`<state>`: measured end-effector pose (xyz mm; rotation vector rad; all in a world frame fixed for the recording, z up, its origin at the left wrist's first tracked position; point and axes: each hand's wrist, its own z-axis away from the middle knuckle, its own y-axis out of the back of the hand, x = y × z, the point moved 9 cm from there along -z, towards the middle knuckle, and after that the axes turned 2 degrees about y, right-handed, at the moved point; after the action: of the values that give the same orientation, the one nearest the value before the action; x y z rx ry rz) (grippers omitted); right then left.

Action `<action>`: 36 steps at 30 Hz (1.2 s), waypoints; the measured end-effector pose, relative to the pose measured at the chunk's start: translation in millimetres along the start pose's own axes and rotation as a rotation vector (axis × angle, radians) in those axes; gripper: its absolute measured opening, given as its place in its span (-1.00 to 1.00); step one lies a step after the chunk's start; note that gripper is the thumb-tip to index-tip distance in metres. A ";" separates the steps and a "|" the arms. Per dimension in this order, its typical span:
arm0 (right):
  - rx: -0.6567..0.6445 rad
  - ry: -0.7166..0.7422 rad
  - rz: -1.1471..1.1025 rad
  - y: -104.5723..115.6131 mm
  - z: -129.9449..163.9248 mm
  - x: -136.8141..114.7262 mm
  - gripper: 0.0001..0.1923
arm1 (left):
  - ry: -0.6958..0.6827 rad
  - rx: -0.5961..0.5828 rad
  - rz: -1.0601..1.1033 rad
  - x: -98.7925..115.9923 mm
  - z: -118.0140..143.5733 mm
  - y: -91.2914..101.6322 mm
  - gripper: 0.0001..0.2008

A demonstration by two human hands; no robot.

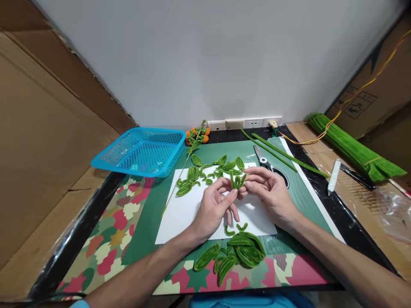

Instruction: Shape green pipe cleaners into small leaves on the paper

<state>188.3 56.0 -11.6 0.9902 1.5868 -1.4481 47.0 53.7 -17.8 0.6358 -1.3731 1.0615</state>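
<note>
Above a white sheet of paper (183,214), a small green piece of bent pipe cleaner (237,181), with several upright loops, is pinched between my two hands. My left hand (215,203) grips its base with thumb and forefinger. From the other side, my right hand (268,190) closes thumb and fingertips on its edge. Behind the hands lie several fuzzy green leaf shapes (193,173) and short curled bits. Nearer to me, a pile of larger pipe-cleaner leaves (245,248) rests partly on the patterned table cover, with two small curled pieces (229,231) just beyond it.
A blue plastic basket (147,152) stands back left, beside a green stem with orange flowers (197,139). Scissors (263,161) and long green pipe cleaners (289,154) lie back right. Further right are a bundle of green pipe cleaners (356,149), a white marker-like stick (334,177) and a black pen (356,176).
</note>
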 end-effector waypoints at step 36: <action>0.146 0.257 0.398 -13.7 19.8 -33.5 -0.89 | -0.033 -0.052 0.089 -0.8 15.2 -23.9 -0.68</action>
<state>190.3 33.8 23.0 1.5317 1.3663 -1.2056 61.0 29.9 -11.3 0.5606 -1.4646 1.0867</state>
